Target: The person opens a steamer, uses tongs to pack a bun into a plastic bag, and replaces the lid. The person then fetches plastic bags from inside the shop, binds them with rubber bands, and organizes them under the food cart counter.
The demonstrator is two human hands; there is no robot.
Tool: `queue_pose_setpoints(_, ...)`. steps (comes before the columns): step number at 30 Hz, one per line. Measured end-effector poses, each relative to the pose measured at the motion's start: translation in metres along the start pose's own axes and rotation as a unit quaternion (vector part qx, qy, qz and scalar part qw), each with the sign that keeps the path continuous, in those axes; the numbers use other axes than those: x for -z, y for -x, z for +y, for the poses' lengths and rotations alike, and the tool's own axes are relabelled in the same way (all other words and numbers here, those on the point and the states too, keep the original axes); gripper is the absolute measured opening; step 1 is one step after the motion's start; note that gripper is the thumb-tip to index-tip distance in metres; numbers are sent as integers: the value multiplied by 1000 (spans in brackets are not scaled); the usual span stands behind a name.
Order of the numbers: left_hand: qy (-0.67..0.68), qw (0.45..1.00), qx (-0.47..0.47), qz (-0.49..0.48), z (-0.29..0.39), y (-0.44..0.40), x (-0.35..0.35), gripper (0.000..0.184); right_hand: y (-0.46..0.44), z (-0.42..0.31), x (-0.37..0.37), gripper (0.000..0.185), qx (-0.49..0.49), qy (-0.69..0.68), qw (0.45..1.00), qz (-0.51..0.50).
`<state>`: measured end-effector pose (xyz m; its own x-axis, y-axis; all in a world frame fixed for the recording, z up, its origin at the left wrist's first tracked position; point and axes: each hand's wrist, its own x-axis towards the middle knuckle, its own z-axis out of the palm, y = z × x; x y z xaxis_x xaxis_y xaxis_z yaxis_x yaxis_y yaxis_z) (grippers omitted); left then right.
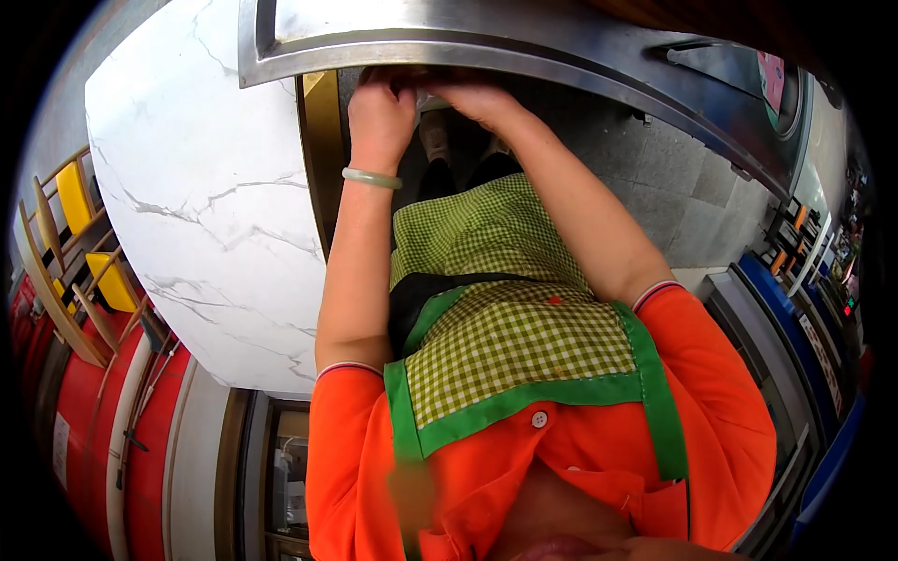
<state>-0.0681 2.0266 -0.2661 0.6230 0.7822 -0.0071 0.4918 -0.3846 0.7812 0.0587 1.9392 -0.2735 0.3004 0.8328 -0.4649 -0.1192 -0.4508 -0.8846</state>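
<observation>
My left hand (382, 114), with a pale green bangle (371, 178) on its wrist, is closed just below the edge of the steel counter (468, 47). My right hand (475, 99) reaches in from the right and meets it, its fingers bent and partly in shadow. A small translucent thing (427, 101) shows between the two hands; what it is, I cannot make out. The counter edge hides the fingertips. Below the hands are my checked green apron (524, 346) and my shoes on the dark floor.
A white marble-patterned surface (206, 187) lies to the left of my arms. Past it stand wooden racks with yellow parts (112, 280) and red panels. Grey floor tiles (655, 168) show at right, near a metal frame and blue-edged shelving (786, 309).
</observation>
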Motion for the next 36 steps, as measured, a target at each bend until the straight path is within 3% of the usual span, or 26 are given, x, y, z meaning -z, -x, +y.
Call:
queue_pose_setpoints(5, -56, 996, -15, -65, -6, -14, 2, 20, -3, 5, -1, 51, 19, 42, 999, 13)
queue_pose_setpoints(8, -8, 993, -14, -113, -6, -20, 7, 23, -3, 7, -1, 53, 20, 37, 999, 30)
queue_pose_setpoints(11, 76, 986, 46, -140, -20, -18, 9, 23, -1, 1, -4, 53, 13, 31, 999, 41)
queue_pose_setpoints(13, 239, 953, 105, -154, -28, -17, 11, 19, -1, -3, -1, 52, -2, 54, 998, 32)
queue_pose_setpoints(14, 239, 953, 105, -155, -32, -15, 11, 19, -1, -5, -1, 51, -15, 77, 997, 21)
queue_pose_setpoints(16, 479, 845, 236, -41, -26, -14, 18, 19, -4, 0, -2, 51, -14, 83, 996, 29)
queue_pose_setpoints(17, 511, 826, 235, -28, -30, -16, 19, 22, -5, 2, -2, 51, -12, 89, 995, 36)
queue_pose_setpoints(21, 518, 818, 247, -32, -23, -13, 20, 21, -4, 7, 1, 51, -14, 5, 1000, 7)
queue_pose_setpoints(30, 509, 821, 251, -67, -30, 1, 14, 17, 1, 11, 0, 54, -4, 45, 999, 30)
queue_pose_setpoints(36, 473, 835, 277, -48, -30, 6, 13, 20, 1, 19, -3, 41, 15, 143, 987, 72)
